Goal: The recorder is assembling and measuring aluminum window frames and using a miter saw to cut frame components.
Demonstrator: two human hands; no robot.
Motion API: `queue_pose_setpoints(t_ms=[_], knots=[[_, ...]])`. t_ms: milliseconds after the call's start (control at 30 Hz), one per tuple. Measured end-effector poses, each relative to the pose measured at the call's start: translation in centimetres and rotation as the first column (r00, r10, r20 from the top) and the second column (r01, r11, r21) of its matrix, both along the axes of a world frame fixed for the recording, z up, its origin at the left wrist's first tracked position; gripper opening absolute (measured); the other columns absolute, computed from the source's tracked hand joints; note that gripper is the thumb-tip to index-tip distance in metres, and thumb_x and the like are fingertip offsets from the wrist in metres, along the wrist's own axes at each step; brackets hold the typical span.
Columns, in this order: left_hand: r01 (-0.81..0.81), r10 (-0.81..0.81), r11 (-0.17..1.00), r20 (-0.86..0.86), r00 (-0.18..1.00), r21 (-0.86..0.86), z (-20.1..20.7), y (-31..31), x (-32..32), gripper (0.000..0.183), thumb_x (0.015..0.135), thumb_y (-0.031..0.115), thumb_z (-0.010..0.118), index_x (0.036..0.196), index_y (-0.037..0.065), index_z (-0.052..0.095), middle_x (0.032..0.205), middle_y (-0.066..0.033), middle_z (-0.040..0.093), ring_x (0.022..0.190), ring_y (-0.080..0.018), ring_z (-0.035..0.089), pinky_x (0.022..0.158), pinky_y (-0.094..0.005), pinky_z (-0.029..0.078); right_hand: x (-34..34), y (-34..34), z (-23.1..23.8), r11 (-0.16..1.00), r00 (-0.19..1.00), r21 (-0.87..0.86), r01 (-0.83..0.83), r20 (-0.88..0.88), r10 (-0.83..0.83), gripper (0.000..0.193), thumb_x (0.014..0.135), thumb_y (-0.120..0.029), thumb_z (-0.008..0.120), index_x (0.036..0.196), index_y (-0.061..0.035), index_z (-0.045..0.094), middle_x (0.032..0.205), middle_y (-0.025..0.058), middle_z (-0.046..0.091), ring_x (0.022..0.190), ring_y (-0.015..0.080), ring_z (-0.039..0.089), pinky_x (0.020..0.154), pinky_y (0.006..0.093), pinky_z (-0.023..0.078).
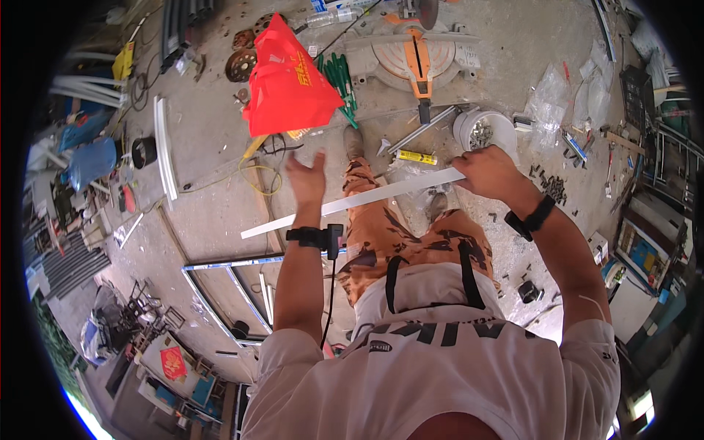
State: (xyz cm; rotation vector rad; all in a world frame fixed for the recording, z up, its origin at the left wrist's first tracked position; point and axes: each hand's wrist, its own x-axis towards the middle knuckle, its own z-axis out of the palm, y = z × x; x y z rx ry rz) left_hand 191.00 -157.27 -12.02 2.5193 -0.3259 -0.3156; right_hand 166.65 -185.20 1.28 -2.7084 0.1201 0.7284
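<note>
My right hand (490,176) is closed around one end of a long, narrow white strip (400,188), which may be metal or plastic. The strip slants down to the left across my thighs and passes beneath my left wrist. My left hand (306,176) is raised above it, fingers apart and holding nothing. Beyond my right hand stands a white bucket (463,130) with small grey pieces inside. A yellow tube (416,157) lies on the floor just left of that hand. Past my left hand sits a bright red bag (290,88).
A mitre saw with an orange arm (418,62) stands ahead. Green bottle-like items (339,77) lie beside the red bag. A rectangular metal frame (233,262) rests at lower left, with white profiles (163,147) further out. Small dark pieces (550,187) are scattered at right.
</note>
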Motion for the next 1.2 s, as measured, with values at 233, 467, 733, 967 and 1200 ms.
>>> queue_pose_setpoints(t_ms=[233, 467, 733, 967, 1200], knots=[[0.165, -0.324, 0.924, 0.473, 0.819, 0.346, 3.4, -12.1, 19.9, 0.094, 0.069, 0.053, 0.078, 0.130, -0.009, 0.043, 0.125, -0.0320, 0.050, 0.117, -0.0437, 0.049, 0.099, -0.0471, 0.040, 8.4, -1.9, -4.8, 0.990, 0.991, 0.093, 0.102, -0.101, -0.092, 0.026, 0.078, -0.031, 0.068, 0.087, -0.0083, 0.060, 0.078, 0.0070, 0.065, 0.077, 0.0259, 0.067, 0.065, 0.0387, 0.051], [0.385, -0.275, 0.862, -0.333, 0.902, 0.331, -0.8, -12.9, 25.2, 0.073, 0.071, 0.046, 0.075, 0.121, -0.004, 0.056, 0.109, -0.0230, 0.066, 0.099, -0.0349, 0.066, 0.085, -0.0397, 0.050, 12.9, -1.0, -8.1, 0.967, 0.998, 0.255, 0.023, -0.060, -0.008, 0.027, 0.083, -0.034, 0.066, 0.093, -0.0095, 0.060, 0.079, 0.0045, 0.064, 0.078, 0.0243, 0.067, 0.066, 0.0373, 0.053], [0.367, -0.288, 0.901, -0.313, 0.905, 0.233, 1.7, -13.7, 25.7, 0.030, 0.077, 0.025, 0.069, 0.098, 0.003, 0.070, 0.088, -0.0172, 0.071, 0.086, -0.0316, 0.069, 0.076, -0.0382, 0.051, 11.2, -1.7, -8.6, 0.975, 0.991, 0.220, 0.045, -0.133, -0.016, 0.033, 0.074, -0.034, 0.073, 0.093, -0.0105, 0.059, 0.079, 0.0036, 0.061, 0.077, 0.0231, 0.066, 0.066, 0.0360, 0.052], [0.553, -0.495, 0.828, -0.345, 0.797, 0.089, 6.4, -16.5, 32.0, 0.028, 0.081, 0.020, 0.067, 0.099, 0.000, 0.069, 0.082, -0.0141, 0.071, 0.072, -0.0202, 0.067, 0.068, -0.0331, 0.050, 11.8, -3.7, -9.2, 0.990, 0.994, 0.127, -0.058, -0.088, 0.070, 0.032, 0.075, -0.034, 0.072, 0.091, -0.0093, 0.059, 0.079, 0.0026, 0.062, 0.077, 0.0205, 0.067, 0.066, 0.0347, 0.053], [0.641, -0.540, 0.719, -0.366, 0.758, 0.267, 4.9, -18.9, 38.7, 0.035, 0.082, 0.025, 0.066, 0.108, 0.001, 0.067, 0.086, -0.0133, 0.071, 0.076, -0.0205, 0.068, 0.071, -0.0323, 0.050, 14.0, -4.7, -10.1, 0.986, 0.993, 0.160, -0.052, -0.101, 0.069, 0.032, 0.075, -0.033, 0.071, 0.092, -0.0089, 0.060, 0.079, 0.0029, 0.062, 0.077, 0.0212, 0.067, 0.067, 0.0347, 0.052]])
